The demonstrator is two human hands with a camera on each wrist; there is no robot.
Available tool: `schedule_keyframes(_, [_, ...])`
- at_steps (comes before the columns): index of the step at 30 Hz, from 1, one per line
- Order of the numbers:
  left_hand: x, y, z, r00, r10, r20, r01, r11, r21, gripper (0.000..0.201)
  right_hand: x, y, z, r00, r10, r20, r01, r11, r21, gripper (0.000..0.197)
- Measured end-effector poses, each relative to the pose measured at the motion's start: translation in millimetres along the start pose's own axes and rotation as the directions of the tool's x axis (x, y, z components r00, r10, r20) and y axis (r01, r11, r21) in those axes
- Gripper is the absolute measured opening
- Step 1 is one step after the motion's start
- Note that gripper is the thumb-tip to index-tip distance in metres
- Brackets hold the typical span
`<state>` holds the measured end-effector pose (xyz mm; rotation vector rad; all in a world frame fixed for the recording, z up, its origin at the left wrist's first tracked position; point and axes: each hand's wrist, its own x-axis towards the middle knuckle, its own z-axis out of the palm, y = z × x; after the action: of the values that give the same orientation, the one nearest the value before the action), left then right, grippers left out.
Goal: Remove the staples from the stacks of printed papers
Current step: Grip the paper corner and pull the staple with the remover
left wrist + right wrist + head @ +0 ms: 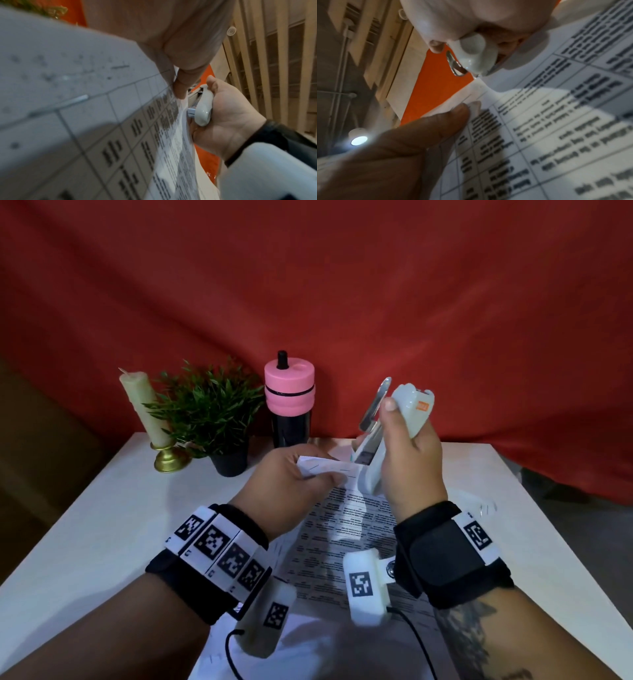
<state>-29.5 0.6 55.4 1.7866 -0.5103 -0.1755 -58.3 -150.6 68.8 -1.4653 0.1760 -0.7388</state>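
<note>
Mid-task, by the look of it. Left hand [287, 474] pinching the lifted top corner of the papers [346, 529] at centre worktop [102, 525]. Right hand [407, 460] wrapped tight round a white stapler [376, 440], swung open, nose down at that corner. Staples [82, 98] visible in the sheet, so more left to pull. Loose bits at 3 o'clock, possibly pulled ones.

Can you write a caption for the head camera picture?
Right hand raises a stapler to printed papers the left hand pinches.
</note>
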Motion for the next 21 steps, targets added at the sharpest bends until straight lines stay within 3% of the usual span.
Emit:
schedule_keyframes(9, [-3.9,6.0,4.9,1.0,0.023,-0.003,-0.023,0.999,-0.041,0.005,-4.2,-3.9,2.8,0.997,-0.045,-0.056,0.044,0.998,-0.034,0.052])
schedule_keyframes(16, [-5.7,9.5,9.0,0.999,0.045,0.003,-0.045,0.995,-0.089,0.013,-4.7,-8.2,4.1,0.996,-0.062,-0.071,0.062,0.998,-0.006,0.044])
schedule_keyframes(21, [-6.0,13.1,11.7,0.996,0.078,0.04,-0.072,0.988,-0.135,0.002,-0.5,-6.8,2.5,0.992,-0.103,-0.073,0.101,0.994,-0.032,0.039])
